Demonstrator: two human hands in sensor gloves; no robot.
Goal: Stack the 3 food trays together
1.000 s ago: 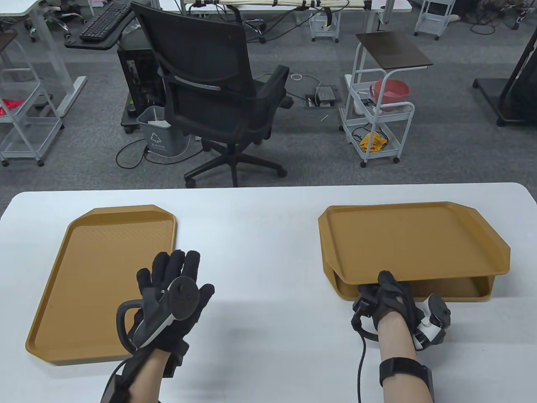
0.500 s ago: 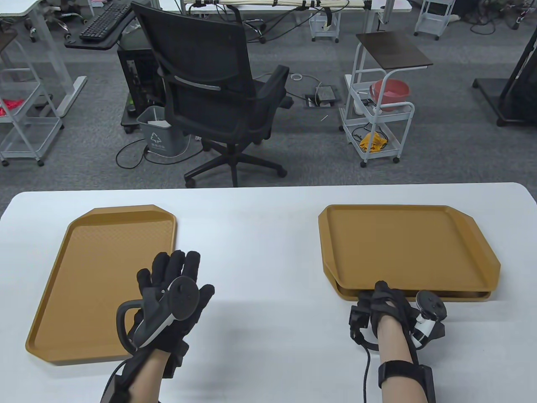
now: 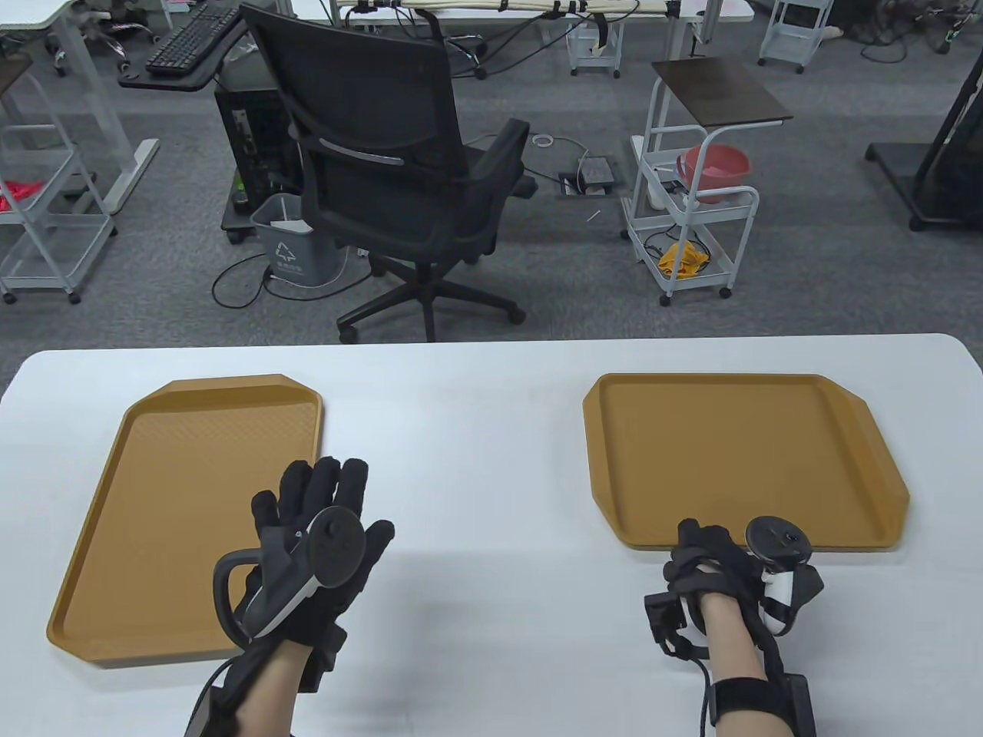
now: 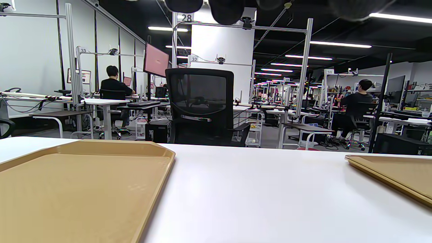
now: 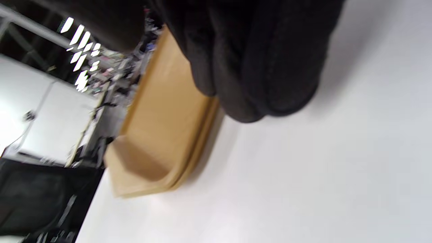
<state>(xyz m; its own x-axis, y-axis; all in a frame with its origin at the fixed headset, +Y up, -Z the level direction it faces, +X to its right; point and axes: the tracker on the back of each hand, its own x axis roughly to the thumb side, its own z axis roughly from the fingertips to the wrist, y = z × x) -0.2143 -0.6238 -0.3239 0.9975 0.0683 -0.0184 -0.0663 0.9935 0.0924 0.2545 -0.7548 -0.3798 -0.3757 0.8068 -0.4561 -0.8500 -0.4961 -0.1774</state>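
My left hand wears a black fabric glove with padded fingers, and strapped across its back I see a dark grey tracker with a round disc face and a looped ring handle; a white strip runs along the tracker's underside. Below the glove my bare forearm shows, with a black strap and a black cable alongside it. My right hand has the same black glove, criss-crossed by thin black straps. Its tracker sits just right of the knuckles, black disc on top, white section beneath. A small black box sits just left of that wrist, a cable trails down, and a broad black band wraps the bare forearm.
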